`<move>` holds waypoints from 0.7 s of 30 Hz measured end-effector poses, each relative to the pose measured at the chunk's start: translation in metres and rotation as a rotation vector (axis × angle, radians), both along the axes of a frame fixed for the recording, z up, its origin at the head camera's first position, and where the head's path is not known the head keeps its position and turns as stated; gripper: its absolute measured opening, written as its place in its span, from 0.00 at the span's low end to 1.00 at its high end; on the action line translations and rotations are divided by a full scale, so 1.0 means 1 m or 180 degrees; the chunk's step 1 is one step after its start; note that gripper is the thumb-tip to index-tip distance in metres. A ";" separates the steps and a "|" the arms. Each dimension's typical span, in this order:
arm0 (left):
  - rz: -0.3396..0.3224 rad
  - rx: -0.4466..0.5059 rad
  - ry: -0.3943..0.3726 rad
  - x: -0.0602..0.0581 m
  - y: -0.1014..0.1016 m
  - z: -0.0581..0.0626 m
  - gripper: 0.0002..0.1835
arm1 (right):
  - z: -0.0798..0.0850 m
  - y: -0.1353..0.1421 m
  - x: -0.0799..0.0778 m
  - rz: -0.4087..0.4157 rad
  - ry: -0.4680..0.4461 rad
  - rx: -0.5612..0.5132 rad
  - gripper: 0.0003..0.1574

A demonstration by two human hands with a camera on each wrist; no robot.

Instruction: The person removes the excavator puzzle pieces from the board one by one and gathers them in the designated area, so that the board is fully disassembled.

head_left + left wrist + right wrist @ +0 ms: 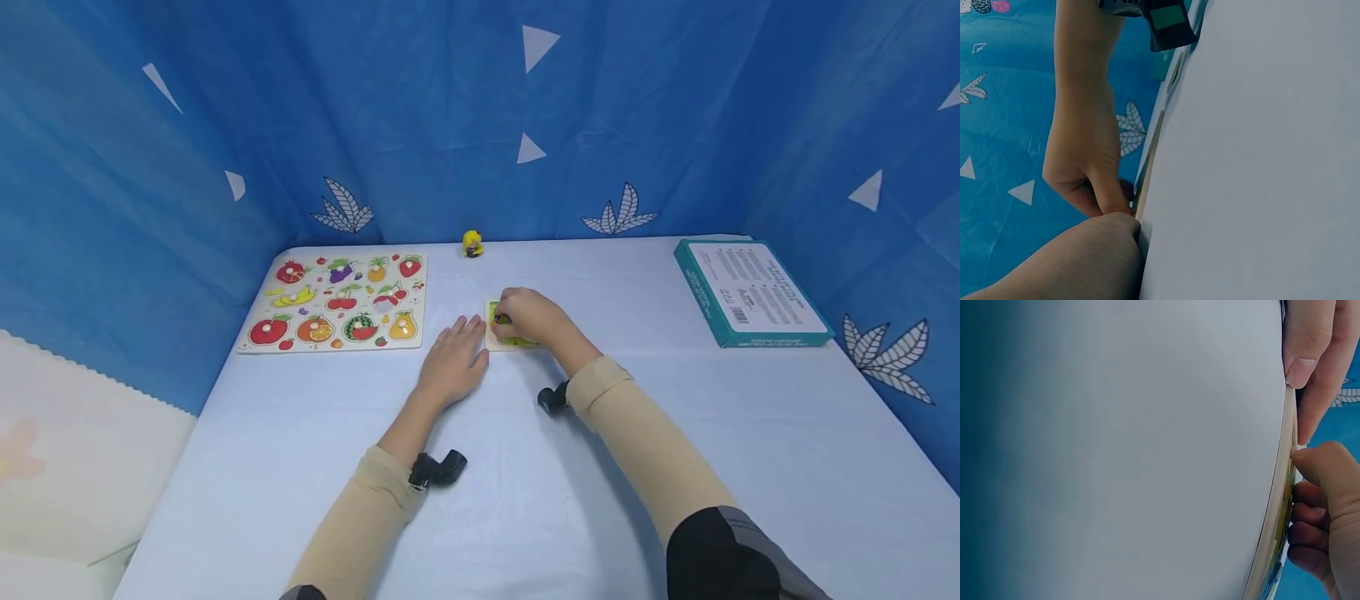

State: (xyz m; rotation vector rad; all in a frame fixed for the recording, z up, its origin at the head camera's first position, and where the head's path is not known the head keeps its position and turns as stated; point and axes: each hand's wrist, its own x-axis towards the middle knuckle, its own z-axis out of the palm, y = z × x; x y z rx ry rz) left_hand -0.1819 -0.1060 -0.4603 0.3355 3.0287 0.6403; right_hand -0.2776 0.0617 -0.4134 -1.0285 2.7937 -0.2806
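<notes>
A small wooden board [490, 340] with a yellow-green picture lies at the middle of the white table. My left hand [453, 364] rests flat at its left edge, fingers extended; thumb and fingertips are right at the board's end in the right wrist view. Over the board, my right hand [534, 318] has its fingers curled down around a small dark-and-purple puzzle piece [501, 318], mostly hidden under the fingers. The right wrist view shows the right thumb [1317, 464] and curled fingers at the board's top face. Both hands appear close together in the left wrist view.
To the left lies a large fruit puzzle board [332, 327] with knobbed pieces. A little yellow figurine [472, 243] stands at the back edge. A teal-edged flat box [750, 292] lies at the right. Behind the table [510, 500] hangs a blue curtain [450, 108].
</notes>
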 end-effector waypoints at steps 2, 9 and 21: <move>-0.0002 0.0000 0.0001 0.000 0.000 0.000 0.32 | 0.001 0.000 0.000 0.0050 0.0035 0.0027 0.14; -0.0004 0.0001 -0.0007 -0.001 -0.001 -0.001 0.32 | 0.003 -0.002 -0.001 0.0086 0.0081 0.0069 0.15; -0.0025 -0.0005 0.0034 -0.003 -0.002 -0.004 0.32 | 0.000 -0.003 -0.002 0.0376 0.0419 0.0161 0.14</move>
